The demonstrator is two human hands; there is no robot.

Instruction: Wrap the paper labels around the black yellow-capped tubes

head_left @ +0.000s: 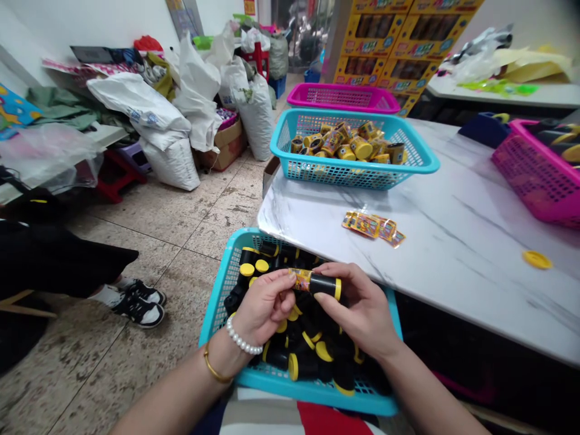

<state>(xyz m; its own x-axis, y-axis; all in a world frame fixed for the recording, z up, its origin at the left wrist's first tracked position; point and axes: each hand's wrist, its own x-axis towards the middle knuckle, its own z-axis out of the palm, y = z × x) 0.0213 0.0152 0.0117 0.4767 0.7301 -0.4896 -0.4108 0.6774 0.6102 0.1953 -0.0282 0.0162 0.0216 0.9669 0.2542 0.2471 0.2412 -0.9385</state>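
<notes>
Where the tiled floor (149, 223) runs back along the left wall, white woven sacks (154, 145) slump beside a red stool (120, 178) and a cardboard box (224, 148). Nearer in, a seated co-worker's dark trousers (58, 260) end at black-and-white sneakers (140, 305).

Centre low: a teal mesh basket (290, 389) at the person's lap, heaped with yellow-capped black tubes (308, 356). Over it, the left hand (263, 308), with pearl bracelet (242, 336) and gold bangle (215, 365) at the wrist, and the right hand (360, 308) both hold one black cylinder (319, 285). Its long axis lies almost level across the view, between the hands. Fingers (283, 296) of the left hand close narrowly on the end with the printed orange-and-yellow wrap; fingers (328, 295) of the right hand pinch the bare black body, nearer the yellow cap, which points right, clear of the grip.

Beyond, on the marble bench (457, 205): a second teal basket (344, 175) of wrapped canisters (348, 145), a magenta basket (342, 96) behind it, yellow cartons (389, 54) further back. A strip of foil labels (371, 228) and a loose yellow cap (537, 260) lie on the marble. Far right, another magenta basket (539, 175).
</notes>
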